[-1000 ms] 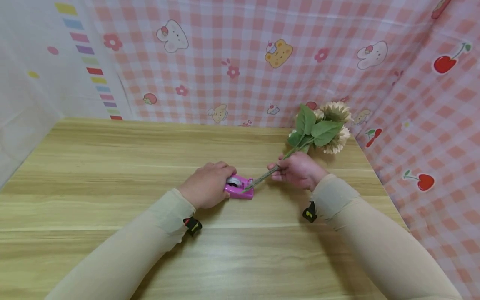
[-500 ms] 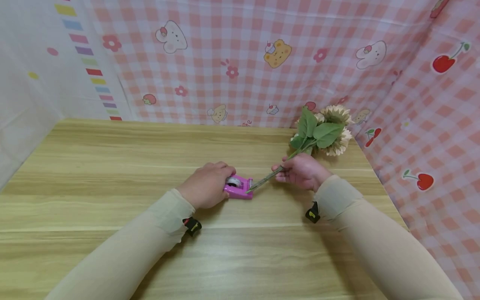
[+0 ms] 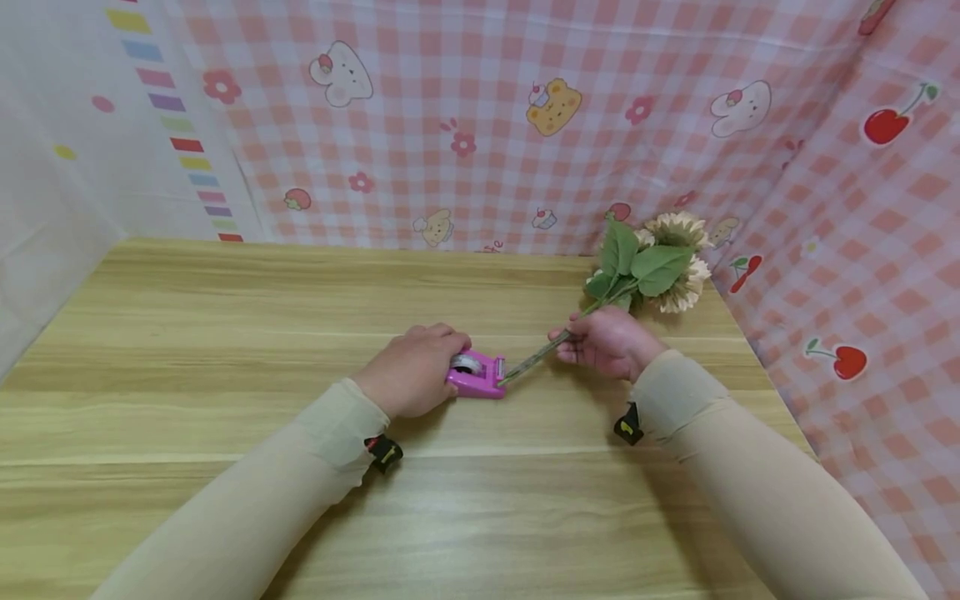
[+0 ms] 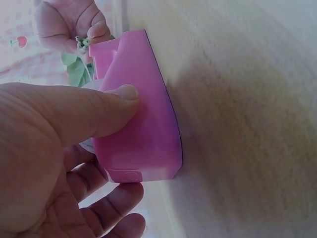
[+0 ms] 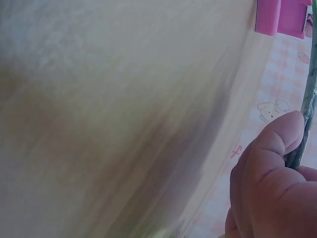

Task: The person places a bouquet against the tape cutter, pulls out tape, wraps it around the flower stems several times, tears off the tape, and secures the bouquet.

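My left hand (image 3: 412, 371) grips a pink tape dispenser (image 3: 480, 383) on the tabletop, its thumb on one side wall in the left wrist view. A pale roll of tape (image 3: 467, 364) sits in the dispenser, partly covered by the fingers. My right hand (image 3: 609, 342) pinches the stems (image 3: 536, 358) of a bunch of cream flowers (image 3: 678, 229) with green leaves (image 3: 660, 268). The stems slant down left, their lower ends close by the dispenser's cutter end; whether they touch it I cannot tell. Clear tape seems to lie on the stems in the right wrist view.
The wooden table (image 3: 225, 350) runs back to a pink checked cloth (image 3: 450, 100). Another checked cloth (image 3: 885, 275) stands along the right edge, near the flower heads. A white cloth (image 3: 52, 192) hangs on the left.
My right hand has moved slightly right with the flowers, drawing the stem ends from over the dispenser to its right edge. The left hand and dispenser have stayed almost still.
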Motion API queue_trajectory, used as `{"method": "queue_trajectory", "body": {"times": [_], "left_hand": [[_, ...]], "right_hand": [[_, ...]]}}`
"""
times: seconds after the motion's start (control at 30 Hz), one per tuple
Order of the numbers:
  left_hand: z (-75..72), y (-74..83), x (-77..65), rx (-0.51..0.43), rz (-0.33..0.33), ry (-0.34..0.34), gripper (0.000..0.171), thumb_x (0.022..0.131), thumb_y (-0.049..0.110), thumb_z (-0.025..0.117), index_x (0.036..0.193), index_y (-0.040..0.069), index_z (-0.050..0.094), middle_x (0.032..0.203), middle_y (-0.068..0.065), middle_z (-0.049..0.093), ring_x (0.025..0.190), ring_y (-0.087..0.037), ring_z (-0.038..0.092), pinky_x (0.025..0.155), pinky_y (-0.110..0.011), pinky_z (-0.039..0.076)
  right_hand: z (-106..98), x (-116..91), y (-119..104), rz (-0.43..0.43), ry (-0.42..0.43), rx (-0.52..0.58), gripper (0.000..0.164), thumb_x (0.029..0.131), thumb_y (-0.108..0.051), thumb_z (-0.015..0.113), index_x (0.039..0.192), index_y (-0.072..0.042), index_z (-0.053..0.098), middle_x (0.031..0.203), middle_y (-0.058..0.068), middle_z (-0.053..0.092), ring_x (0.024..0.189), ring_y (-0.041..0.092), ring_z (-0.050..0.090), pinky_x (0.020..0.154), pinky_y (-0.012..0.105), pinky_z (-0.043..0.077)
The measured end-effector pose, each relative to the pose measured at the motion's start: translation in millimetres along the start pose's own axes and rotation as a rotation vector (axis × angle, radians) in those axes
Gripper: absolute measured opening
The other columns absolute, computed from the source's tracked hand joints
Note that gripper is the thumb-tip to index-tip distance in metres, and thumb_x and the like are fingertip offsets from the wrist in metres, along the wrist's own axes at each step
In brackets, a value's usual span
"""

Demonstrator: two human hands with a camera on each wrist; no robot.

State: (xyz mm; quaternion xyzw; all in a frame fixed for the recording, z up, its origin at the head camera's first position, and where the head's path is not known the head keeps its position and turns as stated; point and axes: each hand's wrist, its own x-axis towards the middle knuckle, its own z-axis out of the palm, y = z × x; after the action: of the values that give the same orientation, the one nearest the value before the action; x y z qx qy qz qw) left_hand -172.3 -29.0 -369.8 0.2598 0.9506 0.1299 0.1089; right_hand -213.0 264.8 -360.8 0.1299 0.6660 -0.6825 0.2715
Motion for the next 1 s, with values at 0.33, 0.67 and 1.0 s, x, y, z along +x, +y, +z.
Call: {"method": "queue_trajectory", "body": {"times": [0.33,0.67,1.0], "left_hand": [[-1.4,1.2,-2.2,-0.002,-0.001,-0.001,0.065,0.097,0.025,0.075,0.155,0.012,0.050,0.160,-0.009,0.050,0.144,-0.036,0.050,0.124,-0.052,0.040],[-1.7,1.7,-2.6,-0.014,-0.005,-0.002,0.063,0.097,0.024,0.074,0.155,0.012,0.051,0.160,-0.008,0.050,0.143,-0.036,0.050,0.124,-0.052,0.040],[-1.0,0.5,-2.1,-0.013,-0.002,0.000,0.065,0.097,0.024,0.075,0.156,0.012,0.050,0.161,-0.009,0.050,0.143,-0.036,0.051,0.124,-0.053,0.040]], "right_hand": [[1.4,-2.3,-1.0,0.010,-0.002,-0.020,0.006,0.112,-0.003,0.034,0.117,-0.005,0.035,0.092,0.003,0.074,0.076,0.011,0.067,0.076,0.023,0.060],[0.9,-0.2,1.8,0.032,0.045,-0.060,0.022,0.112,-0.006,0.034,0.123,0.007,0.048,0.101,0.008,0.072,0.080,0.013,0.065,0.078,0.023,0.060],[3.8,0.5,4.2,0.061,0.076,-0.075,0.021,0.112,-0.006,0.035,0.127,0.005,0.046,0.102,0.007,0.071,0.081,0.012,0.065,0.077,0.022,0.060]]}}
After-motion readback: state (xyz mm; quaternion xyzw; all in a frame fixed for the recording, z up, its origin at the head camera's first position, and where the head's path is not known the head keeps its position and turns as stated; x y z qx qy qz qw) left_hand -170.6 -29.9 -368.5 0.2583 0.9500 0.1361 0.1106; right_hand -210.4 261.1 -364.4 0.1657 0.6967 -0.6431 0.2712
